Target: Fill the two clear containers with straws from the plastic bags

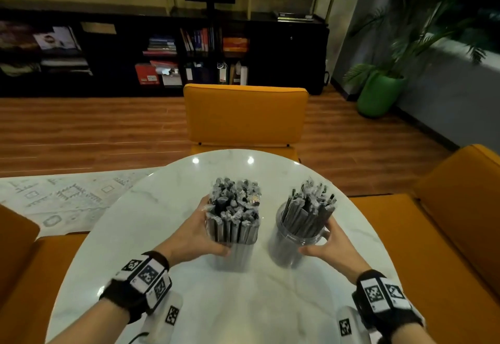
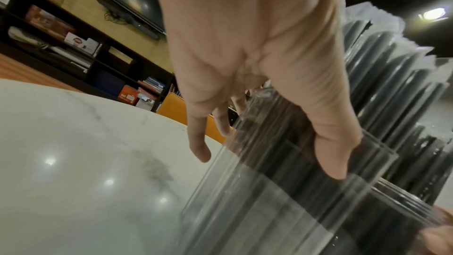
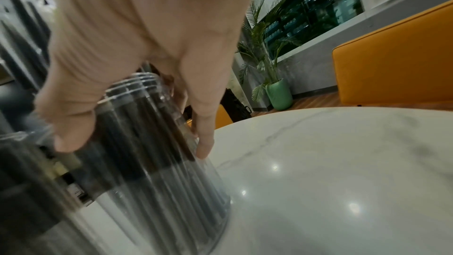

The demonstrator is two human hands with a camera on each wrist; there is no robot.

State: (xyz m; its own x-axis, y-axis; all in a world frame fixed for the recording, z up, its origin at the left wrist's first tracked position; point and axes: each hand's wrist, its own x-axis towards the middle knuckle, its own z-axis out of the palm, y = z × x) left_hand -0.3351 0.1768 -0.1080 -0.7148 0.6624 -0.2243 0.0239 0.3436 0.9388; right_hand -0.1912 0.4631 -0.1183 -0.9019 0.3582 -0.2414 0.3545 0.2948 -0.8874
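Round white marble-patterned desk (image 1: 243,303): carries both containers near its middle, side by side, apart.

Left hand (image 1: 194,232): thumb on the near wall and fingers round the far side of the square clear plastic container (image 1: 234,251), apparently to steady or shift it.

Right hand (image 1: 328,246): cupped likewise round the round clear plastic jar (image 1: 289,249), thumb near, fingers behind.

Dark wrapped straws (image 1: 234,208): standing upright, packed tight in the square container, looser and leaning in the jar; both look filled.

Plastic bags: none visible.

Orange upholstered chair (image 1: 244,113): beyond the desk's far edge.
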